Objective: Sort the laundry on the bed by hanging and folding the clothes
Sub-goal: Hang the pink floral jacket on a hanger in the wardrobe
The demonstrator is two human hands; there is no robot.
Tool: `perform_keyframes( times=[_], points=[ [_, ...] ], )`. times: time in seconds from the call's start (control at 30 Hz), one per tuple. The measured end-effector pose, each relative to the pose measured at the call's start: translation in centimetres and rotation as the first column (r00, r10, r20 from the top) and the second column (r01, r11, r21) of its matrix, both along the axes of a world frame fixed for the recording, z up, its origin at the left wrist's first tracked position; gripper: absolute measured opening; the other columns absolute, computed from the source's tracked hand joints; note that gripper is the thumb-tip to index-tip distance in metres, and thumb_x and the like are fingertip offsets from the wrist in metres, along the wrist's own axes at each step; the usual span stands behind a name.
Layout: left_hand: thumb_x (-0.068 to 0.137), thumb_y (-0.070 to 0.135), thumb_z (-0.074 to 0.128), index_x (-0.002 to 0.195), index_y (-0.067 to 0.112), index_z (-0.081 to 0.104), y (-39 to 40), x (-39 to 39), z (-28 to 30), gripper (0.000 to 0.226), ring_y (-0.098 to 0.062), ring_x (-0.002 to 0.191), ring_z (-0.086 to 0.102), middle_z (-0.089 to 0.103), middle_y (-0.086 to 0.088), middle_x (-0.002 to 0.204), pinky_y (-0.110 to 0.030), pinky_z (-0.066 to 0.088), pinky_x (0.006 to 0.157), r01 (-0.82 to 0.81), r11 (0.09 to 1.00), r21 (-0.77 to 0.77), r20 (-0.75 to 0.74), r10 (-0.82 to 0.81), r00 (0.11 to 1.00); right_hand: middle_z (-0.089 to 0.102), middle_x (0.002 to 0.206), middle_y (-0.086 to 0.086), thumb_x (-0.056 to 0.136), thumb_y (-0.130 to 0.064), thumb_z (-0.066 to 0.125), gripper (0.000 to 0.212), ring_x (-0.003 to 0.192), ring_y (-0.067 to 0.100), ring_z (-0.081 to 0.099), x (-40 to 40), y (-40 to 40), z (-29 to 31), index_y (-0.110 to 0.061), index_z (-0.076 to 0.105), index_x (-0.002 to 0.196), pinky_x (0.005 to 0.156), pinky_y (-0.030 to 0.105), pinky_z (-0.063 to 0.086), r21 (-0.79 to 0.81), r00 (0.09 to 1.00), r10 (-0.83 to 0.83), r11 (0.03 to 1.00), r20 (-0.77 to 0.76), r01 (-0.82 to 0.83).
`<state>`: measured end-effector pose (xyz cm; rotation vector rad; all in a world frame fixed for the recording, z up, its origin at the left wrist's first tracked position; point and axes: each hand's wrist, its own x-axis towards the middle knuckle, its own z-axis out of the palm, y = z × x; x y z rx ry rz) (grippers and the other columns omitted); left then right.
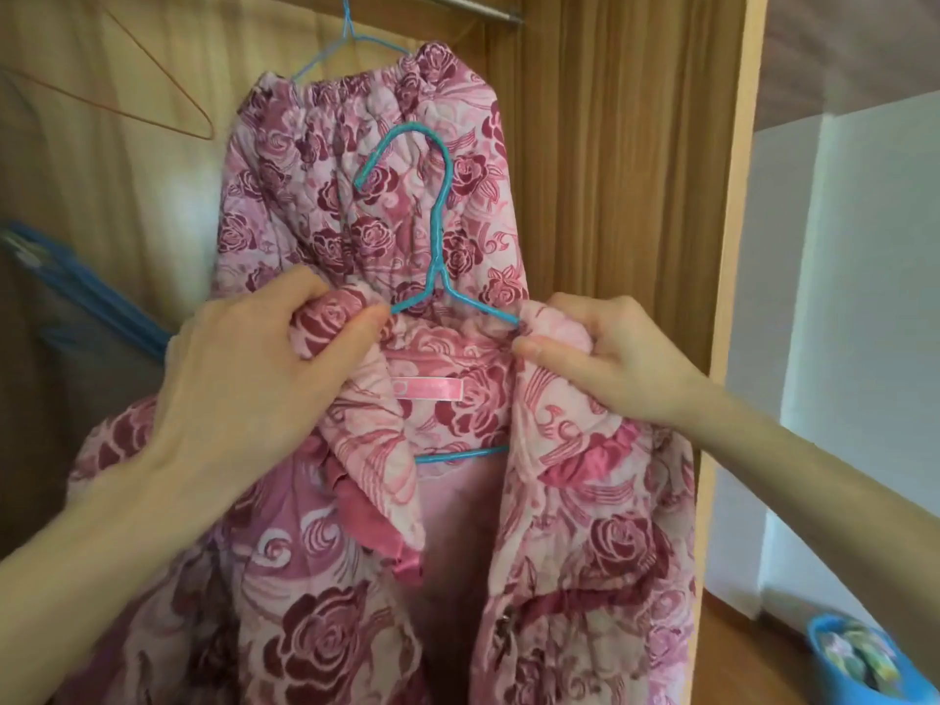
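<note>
A pink quilted jacket with a dark rose print (585, 526) is draped on a blue wire hanger (437, 236) in front of an open wooden wardrobe. My left hand (254, 368) grips the jacket's left collar and shoulder. My right hand (605, 348) pinches the right collar where the hanger's arm ends. The hanger's hook points up, free of the rail. Behind it, matching rose-print trousers (366, 160) hang by their elastic waist from another blue hanger (346, 33) on the rail.
A metal rail (488, 10) runs across the wardrobe top. An empty orange wire hanger (152, 94) hangs at the left, with blue fabric (101, 307) below it. The wardrobe's wooden side panel (732, 246) stands at the right. A blue basket (864, 658) sits on the floor, bottom right.
</note>
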<state>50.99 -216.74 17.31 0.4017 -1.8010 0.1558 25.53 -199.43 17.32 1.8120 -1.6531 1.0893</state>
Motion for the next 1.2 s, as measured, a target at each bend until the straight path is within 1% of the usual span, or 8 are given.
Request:
perform_keyframes(
  times=[0.1,0.33,0.47,0.57,0.73,0.87,1.0,1.2],
  points=[
    [0.089,0.077,0.047,0.091,0.023,0.059,-0.3,0.4,1.9,0.055,-0.035,0.071,0.068,0.064,-0.002,0.066,-0.043,0.053,0.062,0.072,0.996,-0.059,0.127,-0.064,0.99,0.066,0.071,0.003,0.085,-0.069,0.068,0.059,0.061,0.008,0.049,-0.4,0.5,1.7,-0.011,0.072,0.087,0.051,0.041,0.04,-0.064,0.977,0.066,0.997,0.204,-0.054],
    [0.088,0.076,0.049,0.112,0.025,0.054,-1.7,-1.4,8.9,0.056,-0.026,0.074,0.062,0.064,0.002,0.077,-0.042,0.049,0.069,0.175,0.97,-0.169,0.357,-0.105,0.928,0.069,0.076,0.008,0.081,-0.066,0.073,0.055,0.065,0.004,0.05,-2.8,2.1,8.3,-0.011,0.072,0.084,0.057,0.04,0.047,-0.243,0.985,-0.073,0.964,0.157,0.11],
    [0.092,0.064,0.063,0.091,0.022,0.056,-1.8,-4.1,11.6,0.042,-0.012,0.071,0.061,0.065,0.005,0.074,-0.035,0.046,0.067,0.276,0.96,0.051,0.253,-0.28,0.926,0.073,0.087,0.019,0.082,-0.064,0.075,0.053,0.07,0.01,0.056,-3.2,2.6,11.4,-0.011,0.075,0.088,0.067,0.049,0.053,-0.248,0.98,-0.104,0.958,0.172,0.145],
    [0.086,0.072,0.058,0.077,0.027,0.053,-1.3,-5.7,13.4,0.047,-0.023,0.077,0.066,0.065,0.007,0.071,-0.039,0.049,0.069,0.135,0.988,-0.07,0.146,-0.123,0.982,0.074,0.087,0.014,0.082,-0.066,0.071,0.053,0.071,0.009,0.056,-3.2,2.0,13.0,-0.013,0.076,0.089,0.07,0.047,0.053,-0.281,0.986,-0.107,0.95,0.124,0.138],
    [0.086,0.061,0.065,0.09,0.03,0.071,-2.6,-5.6,15.9,0.032,-0.03,0.086,0.071,0.073,0.002,0.08,-0.045,0.056,0.076,0.122,0.99,-0.076,-0.022,-0.124,0.992,0.071,0.091,-0.016,0.091,-0.077,0.052,0.049,0.081,-0.005,0.064,-3.9,1.7,15.4,-0.032,0.07,0.101,0.068,0.011,0.046,-0.223,0.989,-0.14,0.967,-0.054,0.125],
    [0.086,0.056,0.076,0.084,0.023,0.066,-3.8,-5.0,15.7,0.035,-0.024,0.078,0.066,0.068,0.003,0.076,-0.044,0.054,0.073,0.12,0.993,-0.02,-0.075,-0.121,0.99,0.074,0.096,-0.018,0.081,-0.07,0.07,0.035,0.085,-0.004,0.071,-4.4,1.1,15.0,-0.045,0.065,0.105,0.069,0.013,0.052,0.169,1.0,-0.009,0.986,-0.02,0.012],
    [0.09,0.055,0.074,0.101,0.02,0.069,-4.4,-5.2,15.1,0.038,-0.028,0.089,0.07,0.071,-0.004,0.091,-0.047,0.055,0.08,0.105,0.994,0.029,-0.02,-0.104,0.994,0.069,0.07,0.001,0.075,-0.061,0.077,0.044,0.061,0.007,0.058,-4.6,-1.0,13.9,-0.018,0.067,0.082,0.057,0.023,0.047,0.008,0.999,0.032,0.999,0.005,-0.032],
    [0.089,0.066,0.061,0.091,0.02,0.061,-4.9,-5.8,15.2,0.046,-0.027,0.076,0.072,0.071,0.001,0.075,-0.044,0.057,0.071,0.063,0.989,-0.133,-0.006,-0.064,0.998,0.074,0.077,-0.011,0.08,-0.073,0.064,0.046,0.073,0.012,0.068,-3.5,-2.1,15.4,-0.03,0.071,0.095,0.074,0.036,0.055,-0.063,0.993,-0.06,0.997,-0.105,0.054]
  ],
)
